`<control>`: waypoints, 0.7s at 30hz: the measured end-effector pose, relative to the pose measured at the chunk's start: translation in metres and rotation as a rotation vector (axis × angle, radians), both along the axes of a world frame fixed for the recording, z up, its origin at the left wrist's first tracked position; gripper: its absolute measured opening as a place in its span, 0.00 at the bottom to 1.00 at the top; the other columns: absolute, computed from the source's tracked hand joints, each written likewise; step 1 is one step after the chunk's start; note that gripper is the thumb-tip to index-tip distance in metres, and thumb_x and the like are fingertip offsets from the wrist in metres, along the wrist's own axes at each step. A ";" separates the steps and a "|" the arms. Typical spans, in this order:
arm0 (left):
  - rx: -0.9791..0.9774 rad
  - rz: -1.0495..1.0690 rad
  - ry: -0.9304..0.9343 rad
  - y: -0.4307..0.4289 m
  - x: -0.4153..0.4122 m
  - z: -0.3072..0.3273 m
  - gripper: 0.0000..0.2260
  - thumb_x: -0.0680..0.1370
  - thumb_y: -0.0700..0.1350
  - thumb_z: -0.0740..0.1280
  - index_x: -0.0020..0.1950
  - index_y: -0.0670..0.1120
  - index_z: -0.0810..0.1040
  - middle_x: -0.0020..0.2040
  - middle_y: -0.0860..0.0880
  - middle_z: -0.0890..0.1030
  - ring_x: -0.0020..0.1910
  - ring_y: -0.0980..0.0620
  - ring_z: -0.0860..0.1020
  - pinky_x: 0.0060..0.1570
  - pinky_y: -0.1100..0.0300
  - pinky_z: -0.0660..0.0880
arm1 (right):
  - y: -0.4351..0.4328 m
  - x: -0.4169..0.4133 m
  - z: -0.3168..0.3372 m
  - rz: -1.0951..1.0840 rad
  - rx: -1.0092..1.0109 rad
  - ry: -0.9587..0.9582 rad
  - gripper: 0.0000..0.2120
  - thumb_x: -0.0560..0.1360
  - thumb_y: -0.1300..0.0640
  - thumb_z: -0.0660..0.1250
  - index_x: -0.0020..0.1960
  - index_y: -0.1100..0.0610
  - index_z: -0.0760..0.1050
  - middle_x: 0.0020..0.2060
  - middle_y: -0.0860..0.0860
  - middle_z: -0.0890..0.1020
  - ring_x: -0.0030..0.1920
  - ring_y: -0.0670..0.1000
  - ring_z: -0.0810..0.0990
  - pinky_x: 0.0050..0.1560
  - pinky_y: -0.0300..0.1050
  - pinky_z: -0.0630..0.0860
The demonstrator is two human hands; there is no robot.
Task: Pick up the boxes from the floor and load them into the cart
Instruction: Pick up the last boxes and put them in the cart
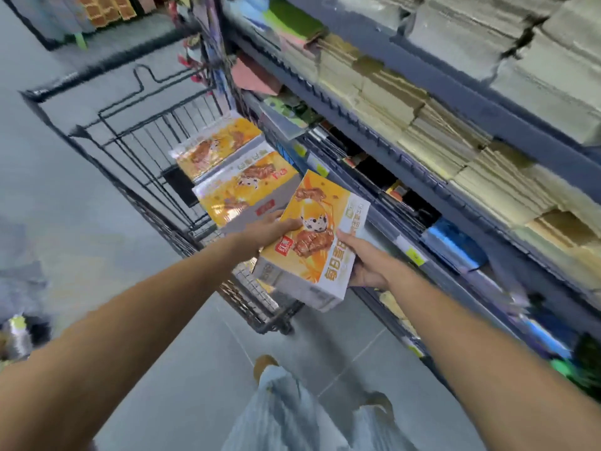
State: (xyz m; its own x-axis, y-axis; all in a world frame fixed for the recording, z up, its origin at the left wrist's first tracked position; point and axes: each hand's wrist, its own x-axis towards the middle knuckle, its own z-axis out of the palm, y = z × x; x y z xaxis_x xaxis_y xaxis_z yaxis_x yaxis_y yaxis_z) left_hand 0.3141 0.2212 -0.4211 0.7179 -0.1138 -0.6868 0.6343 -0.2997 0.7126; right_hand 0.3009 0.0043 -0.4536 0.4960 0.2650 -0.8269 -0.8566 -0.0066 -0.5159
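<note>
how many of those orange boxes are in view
3. The held box is gripped by the left hand and right hand; the near box and far box lie in the cart. Others may be hidden beneath.

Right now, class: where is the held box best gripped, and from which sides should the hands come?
By its two long side edges, one hand from each side, as shown: the left hand holds the left edge and the right hand the right edge. The box is flat, broad and tilted, so opposed grips on both edges probably keep it from slipping or twisting.
</note>
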 end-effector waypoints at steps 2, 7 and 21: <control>-0.005 -0.114 0.013 0.016 0.022 -0.014 0.25 0.75 0.56 0.69 0.68 0.48 0.71 0.48 0.47 0.84 0.36 0.52 0.84 0.39 0.57 0.81 | 0.016 -0.001 -0.007 -0.103 -0.019 0.009 0.13 0.79 0.44 0.63 0.47 0.53 0.76 0.38 0.52 0.86 0.47 0.54 0.81 0.57 0.61 0.75; 0.124 -0.373 0.043 0.038 0.055 -0.036 0.43 0.64 0.71 0.69 0.74 0.55 0.64 0.75 0.50 0.62 0.69 0.45 0.69 0.67 0.45 0.68 | 0.055 -0.010 -0.019 -0.288 -0.067 0.021 0.14 0.80 0.44 0.60 0.45 0.53 0.74 0.40 0.52 0.81 0.43 0.52 0.79 0.62 0.61 0.72; 0.114 -0.238 -0.036 0.056 0.083 -0.036 0.17 0.77 0.51 0.66 0.62 0.45 0.72 0.46 0.44 0.76 0.43 0.45 0.76 0.53 0.46 0.76 | 0.094 -0.005 -0.042 -0.516 -0.079 -0.001 0.15 0.78 0.54 0.66 0.63 0.58 0.74 0.56 0.58 0.79 0.57 0.57 0.77 0.64 0.60 0.74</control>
State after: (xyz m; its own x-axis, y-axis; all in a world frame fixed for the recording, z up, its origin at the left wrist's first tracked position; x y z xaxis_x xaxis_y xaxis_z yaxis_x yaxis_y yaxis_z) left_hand 0.3975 0.2769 -0.4576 0.7046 -0.2057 -0.6792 0.5107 -0.5175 0.6866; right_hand 0.2961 0.0986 -0.4958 0.5465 -0.0773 -0.8339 -0.7580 0.3777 -0.5318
